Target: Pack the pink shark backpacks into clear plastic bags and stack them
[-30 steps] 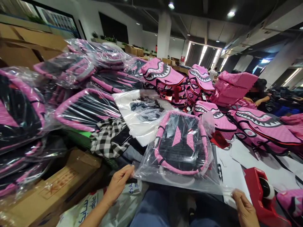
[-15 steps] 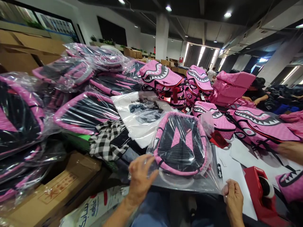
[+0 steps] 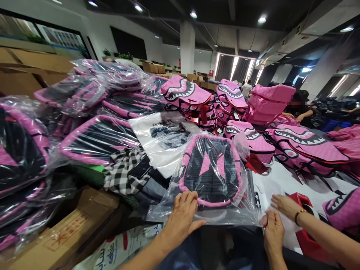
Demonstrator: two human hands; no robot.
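Note:
In front of me lies a pink and black backpack (image 3: pixel 212 176), back panel up, inside a clear plastic bag (image 3: pixel 165 204). My left hand (image 3: pixel 184 213) rests on the bag near the backpack's lower left edge, open, its thumb held apart from the fingers. At the bag's lower right corner, my right hand (image 3: pixel 272 228) is closed in a pinch on the plastic. The bag's near edge runs between my two hands, by the edge of the table.
A co-worker's hand (image 3: pixel 284 206) with a bracelet reaches in from the right, over a red tape dispenser (image 3: pixel 315 240). Wrapped backpacks (image 3: pixel 98 138) pile up at left, pink shark-mouth backpacks (image 3: pixel 306 146) behind. A cardboard box (image 3: pixel 67 228) stands at lower left.
My left hand has moved right, from the bag's left side onto its near edge below the backpack. The co-worker's hand has come in beside my right hand, which still pinches the corner.

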